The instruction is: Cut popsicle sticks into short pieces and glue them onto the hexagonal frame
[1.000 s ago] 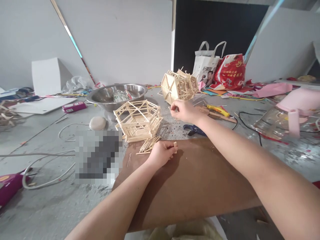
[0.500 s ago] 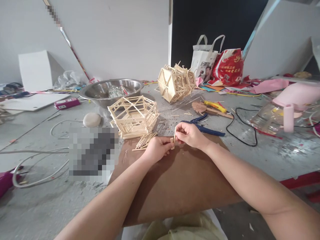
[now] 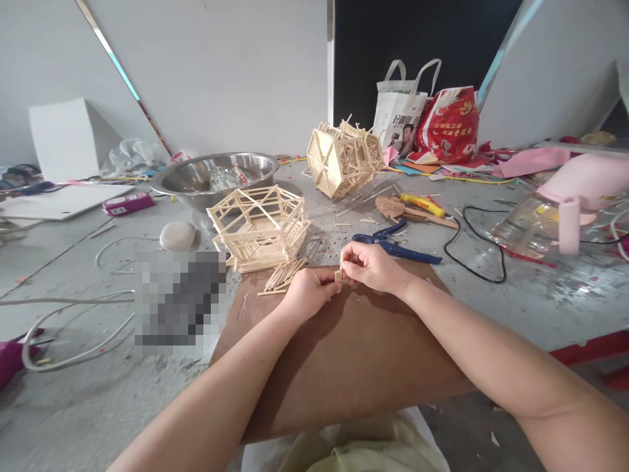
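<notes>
Over the far part of a brown board [image 3: 339, 367], my two hands meet. My left hand [image 3: 310, 288] pinches a small bundle of short wooden sticks [image 3: 339, 276] between thumb and fingers. My right hand [image 3: 368, 264] grips a thin wooden stick [image 3: 342, 259] that points upward, close beside the bundle. Whether the stick touches the bundle I cannot tell. Loose wooden sticks [image 3: 281, 278] lie in a pile left of my left hand. Behind them sits an open hexagonal stick frame [image 3: 260, 226]. Blue-handled cutters [image 3: 400, 252] rest just beyond my right hand.
A second stick model [image 3: 344, 159] stands farther back. At the left are a steel basin [image 3: 167, 180], a white rounded object [image 3: 177, 236] and cables. A yellow-handled tool [image 3: 422, 204], a black cable [image 3: 501, 262] and a pink-lidded clear jug [image 3: 531, 223] are at the right.
The camera view has shifted slightly. Both hands keep almost the same place and grip, and the stick in my right hand has moved only a little beside the bundle.
</notes>
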Available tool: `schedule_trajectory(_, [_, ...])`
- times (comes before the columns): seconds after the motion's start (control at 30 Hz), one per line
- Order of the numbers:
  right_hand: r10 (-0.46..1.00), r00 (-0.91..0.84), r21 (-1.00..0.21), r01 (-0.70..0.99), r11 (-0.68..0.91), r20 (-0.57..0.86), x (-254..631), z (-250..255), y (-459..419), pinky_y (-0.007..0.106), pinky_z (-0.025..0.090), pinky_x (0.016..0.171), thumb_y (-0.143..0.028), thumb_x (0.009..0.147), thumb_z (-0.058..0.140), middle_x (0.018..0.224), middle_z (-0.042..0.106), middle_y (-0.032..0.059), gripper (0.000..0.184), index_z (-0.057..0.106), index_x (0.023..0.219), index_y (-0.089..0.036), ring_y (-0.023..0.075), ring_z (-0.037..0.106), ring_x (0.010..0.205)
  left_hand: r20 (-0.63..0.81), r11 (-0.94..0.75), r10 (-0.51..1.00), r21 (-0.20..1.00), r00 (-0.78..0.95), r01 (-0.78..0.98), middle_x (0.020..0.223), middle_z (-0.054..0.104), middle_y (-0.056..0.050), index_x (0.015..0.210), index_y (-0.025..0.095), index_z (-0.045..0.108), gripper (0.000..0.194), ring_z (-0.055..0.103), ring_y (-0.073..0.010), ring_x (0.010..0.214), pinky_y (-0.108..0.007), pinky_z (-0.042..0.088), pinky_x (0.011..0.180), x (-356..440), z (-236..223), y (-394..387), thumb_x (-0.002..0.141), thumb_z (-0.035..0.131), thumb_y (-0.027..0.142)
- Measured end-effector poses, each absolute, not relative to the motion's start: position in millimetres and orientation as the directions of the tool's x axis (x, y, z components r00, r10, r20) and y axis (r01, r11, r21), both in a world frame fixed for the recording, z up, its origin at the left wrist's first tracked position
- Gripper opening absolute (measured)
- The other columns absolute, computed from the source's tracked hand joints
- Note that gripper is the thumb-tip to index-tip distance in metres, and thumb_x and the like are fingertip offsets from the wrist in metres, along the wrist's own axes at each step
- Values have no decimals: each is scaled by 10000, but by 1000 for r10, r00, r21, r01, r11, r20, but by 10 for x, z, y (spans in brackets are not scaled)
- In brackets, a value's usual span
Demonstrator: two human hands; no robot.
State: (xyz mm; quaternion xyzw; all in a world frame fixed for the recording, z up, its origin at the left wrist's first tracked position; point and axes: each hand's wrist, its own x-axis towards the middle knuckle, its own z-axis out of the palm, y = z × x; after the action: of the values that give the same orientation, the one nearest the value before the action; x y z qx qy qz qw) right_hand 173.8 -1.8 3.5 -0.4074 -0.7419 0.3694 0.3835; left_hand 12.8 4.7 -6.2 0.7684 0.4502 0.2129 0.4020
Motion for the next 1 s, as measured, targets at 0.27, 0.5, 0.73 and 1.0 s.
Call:
schedule_trajectory(0.27, [885, -371, -835, 360, 417, 282, 1736, 39, -33, 187, 377, 479, -212, 730, 428, 566, 486, -38, 43, 431, 707, -177, 71, 481, 495, 36, -353, 851, 777, 523, 521, 512, 484, 42, 640, 142, 593, 188, 442, -58, 486, -151, 306, 456, 127, -99, 48, 676, 470, 279])
schedule_trajectory(0.5, [873, -388, -788, 418, 452, 296, 1708, 42, -30, 194, 380, 495, -237, 744, 417, 573, 498, -32, 70, 440, 719, -176, 76, 481, 510, -19, -271, 875, 808, 484, 523, 479, 481, 44, 659, 144, 612, 190, 438, -53, 446, -147, 319, 434, 141, -78, 33, 666, 491, 290])
schedule_trajectory(0.73, [932, -313, -502, 785, 363, 183, 2213, 264, 117, 330, 380, 803, -393, 685, 481, 1081, 513, 105, 458, 423, 1084, -175, 199, 493, 958, -160, -43, 907, 884, 389, 465, 459, 485, 39, 711, 137, 615, 186, 415, -46, 391, -151, 321, 380, 153, -89, 81, 634, 534, 286])
schedule_trajectory(1.0, [921, -135, 72, 982, 173, -366, 2831, 131, 407, 581, 54, 913, -301, 534, 535, 1376, 57, 140, 942, 41, 1323, -159, 309, 44, 1240, -345, 270, 815, 937, 465, 221, 552, 575, -9, 609, 101, 576, 196, 464, -38, 432, -174, 397, 445, 112, 119, 42, 550, 644, 275])
